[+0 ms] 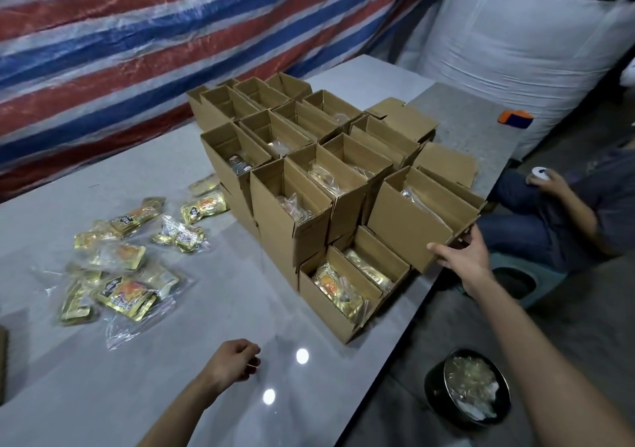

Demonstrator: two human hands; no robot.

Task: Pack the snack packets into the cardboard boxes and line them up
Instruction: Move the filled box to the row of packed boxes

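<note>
Several open cardboard boxes (292,213) stand stacked in rows on the grey table (103,378), many with gold snack packets inside. My right hand (462,257) grips the near end of a box (409,226) at the stack's right edge, thumb along its lower corner and fingers over the end flap. A low box (330,295) in front holds gold packets (338,285). Loose gold snack packets (120,268) lie scattered on the table's left side. My left hand (233,364) hovers over the table's near part, fingers loosely curled, holding nothing.
A seated person (556,213) in dark clothes is at the right, holding a small white object. A black bin (469,386) with plastic scraps stands on the floor below the table edge. A striped tarp (137,34) hangs behind; a large white sack (515,51) stands at back right.
</note>
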